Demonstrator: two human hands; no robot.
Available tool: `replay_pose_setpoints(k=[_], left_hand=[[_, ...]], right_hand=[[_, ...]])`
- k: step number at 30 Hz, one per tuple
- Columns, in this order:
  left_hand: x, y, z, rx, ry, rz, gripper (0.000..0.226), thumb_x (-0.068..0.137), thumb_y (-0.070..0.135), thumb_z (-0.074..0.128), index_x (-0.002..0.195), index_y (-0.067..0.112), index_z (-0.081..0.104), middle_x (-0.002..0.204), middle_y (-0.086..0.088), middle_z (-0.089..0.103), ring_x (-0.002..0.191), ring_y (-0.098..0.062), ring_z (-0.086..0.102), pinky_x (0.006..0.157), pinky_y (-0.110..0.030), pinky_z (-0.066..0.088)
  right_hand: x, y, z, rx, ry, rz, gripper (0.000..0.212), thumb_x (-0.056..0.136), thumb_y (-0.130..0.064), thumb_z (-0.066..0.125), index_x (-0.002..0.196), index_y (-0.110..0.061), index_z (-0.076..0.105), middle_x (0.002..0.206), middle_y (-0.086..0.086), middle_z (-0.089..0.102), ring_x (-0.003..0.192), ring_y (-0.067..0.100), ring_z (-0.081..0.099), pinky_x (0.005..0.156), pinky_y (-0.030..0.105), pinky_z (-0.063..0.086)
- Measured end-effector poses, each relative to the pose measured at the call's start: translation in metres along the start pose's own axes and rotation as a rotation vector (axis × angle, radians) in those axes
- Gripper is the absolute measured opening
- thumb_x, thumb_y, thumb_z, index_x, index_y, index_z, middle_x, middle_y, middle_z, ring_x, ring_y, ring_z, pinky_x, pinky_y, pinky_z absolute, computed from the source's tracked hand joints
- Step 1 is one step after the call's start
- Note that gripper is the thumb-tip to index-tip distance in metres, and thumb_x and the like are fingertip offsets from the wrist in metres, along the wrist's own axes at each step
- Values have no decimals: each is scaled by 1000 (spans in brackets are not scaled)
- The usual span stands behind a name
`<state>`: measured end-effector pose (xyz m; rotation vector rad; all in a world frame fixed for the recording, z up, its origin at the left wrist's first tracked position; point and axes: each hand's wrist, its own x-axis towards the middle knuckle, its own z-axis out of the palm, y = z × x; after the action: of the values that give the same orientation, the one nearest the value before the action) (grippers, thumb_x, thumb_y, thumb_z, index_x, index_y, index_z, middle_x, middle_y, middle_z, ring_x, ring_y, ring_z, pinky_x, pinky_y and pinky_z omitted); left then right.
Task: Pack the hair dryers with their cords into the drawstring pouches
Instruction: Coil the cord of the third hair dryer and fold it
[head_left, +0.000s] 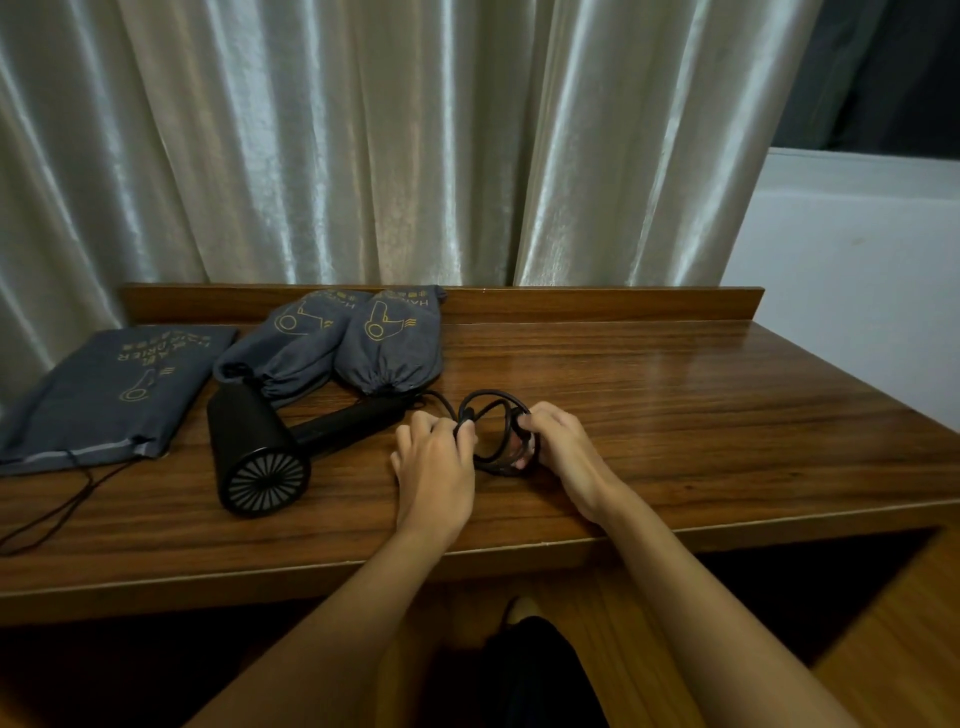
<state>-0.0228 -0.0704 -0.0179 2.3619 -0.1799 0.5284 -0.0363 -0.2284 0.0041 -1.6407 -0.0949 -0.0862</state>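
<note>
Head view showed both hands, left hand (435, 457) and right hand (563, 452), fingers clamped on the looped cord (491, 402) beside the hair dryer (260, 447).

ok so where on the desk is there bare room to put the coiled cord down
The right part of the desk, from the right hand to the far edge, is bare. The strip behind the cord is free too. The left is crowded: hair dryer, two filled pouches, flat pouch.
</note>
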Motion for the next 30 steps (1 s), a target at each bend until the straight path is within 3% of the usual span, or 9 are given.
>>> replay_pose_setpoints(k=[6,9,12,15,18,21,26,28,30], left_hand=[[0,-1,-1,-228,46,39,25,96,36,53,118,24,55,105,9,48,107,-14,43,94,-34,39],[-4,1,-5,-356,30,103,43,89,51,57,126,33,47,113,11,40,109,-8,38,97,-34,40],[-7,1,-6,-300,-180,193,75,63,77,65,124,42,38,113,18,35,109,-3,33,91,-20,36],[-6,-2,-5,-281,-143,260,43,76,50,74,112,38,55,101,22,48,98,-2,41,84,-21,41],[-3,-2,-8,-366,-30,195,11,96,23,58,100,24,67,94,10,62,94,-10,56,82,-32,48],[-1,-2,-11,-498,-16,29,22,102,18,45,98,19,66,96,4,68,94,-9,63,85,-26,51],[2,-4,-15,-655,3,-180,25,102,23,44,99,13,67,98,-1,67,97,-15,64,93,-39,51],[3,-5,-15,-669,-5,-203,31,103,27,42,105,10,68,102,-1,68,100,-15,64,95,-38,51],[3,-4,-15,-699,-21,-228,33,104,30,39,105,12,67,103,1,68,101,-12,64,95,-36,51]], right_hand=[[-1,0,-5,86,35,4,23,92,-28,64,75,-13,66,82,13,67,78,29,63,81,42,52],[1,3,-8,163,116,34,38,92,-28,66,97,9,64,94,26,70,84,37,67,84,44,55],[2,7,-7,200,209,25,51,91,-35,67,106,14,61,98,25,72,91,38,71,85,43,58],[2,8,-7,196,257,3,48,94,-38,63,103,9,65,89,22,73,73,29,70,70,34,59],[2,10,-8,217,285,9,30,99,-26,57,113,1,59,88,16,75,58,19,66,56,25,54],[4,13,-8,204,309,14,23,101,-9,49,124,-10,54,94,11,75,62,16,67,55,21,52],[2,10,-7,128,284,-12,40,99,4,40,118,-18,67,93,5,68,64,6,60,55,15,46],[1,7,-6,112,251,-17,39,98,-1,43,108,-21,74,94,2,68,67,4,58,56,14,44],[0,5,-4,36,232,-36,26,99,-15,52,103,-24,76,102,-3,69,84,4,61,72,17,47]])
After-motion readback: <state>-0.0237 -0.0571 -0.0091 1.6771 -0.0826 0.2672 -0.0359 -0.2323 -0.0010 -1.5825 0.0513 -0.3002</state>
